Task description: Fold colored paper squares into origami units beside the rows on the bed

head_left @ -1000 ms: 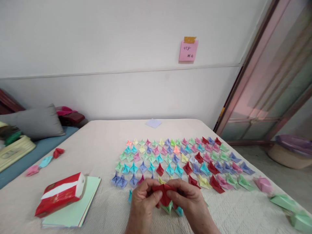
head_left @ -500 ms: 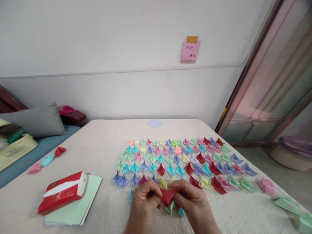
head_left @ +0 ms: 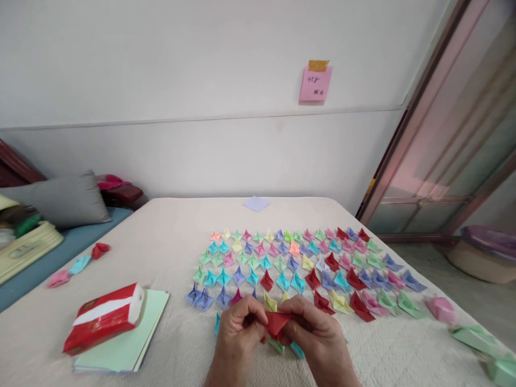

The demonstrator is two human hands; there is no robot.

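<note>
Between my two hands is a folded red paper piece (head_left: 277, 324), held up just above the table at the near middle. My left hand (head_left: 243, 328) pinches its left corner between thumb and fingers. At the other side my right hand (head_left: 308, 325) grips the right edge, its fingertips partly behind the paper. Behind and below the hands lie small folded paper boats in rows; a yellow one (head_left: 270, 302) peeks out just beyond the red paper. A cyan one (head_left: 297, 350) and a green one show beneath, partly hidden by my hands.
Rows of coloured paper boats (head_left: 298, 282) spread over the white-covered table (head_left: 177, 226). At left, a red tissue pack (head_left: 105, 318) lies on a stack of green paper (head_left: 137, 344). A lilac sheet (head_left: 256, 203) is at the back; larger folded pieces (head_left: 441, 309) line the right edge.
My right hand has shifted slightly, and the red paper has tilted so its upper face shows wider and flatter. My left hand stays almost where it was.
</note>
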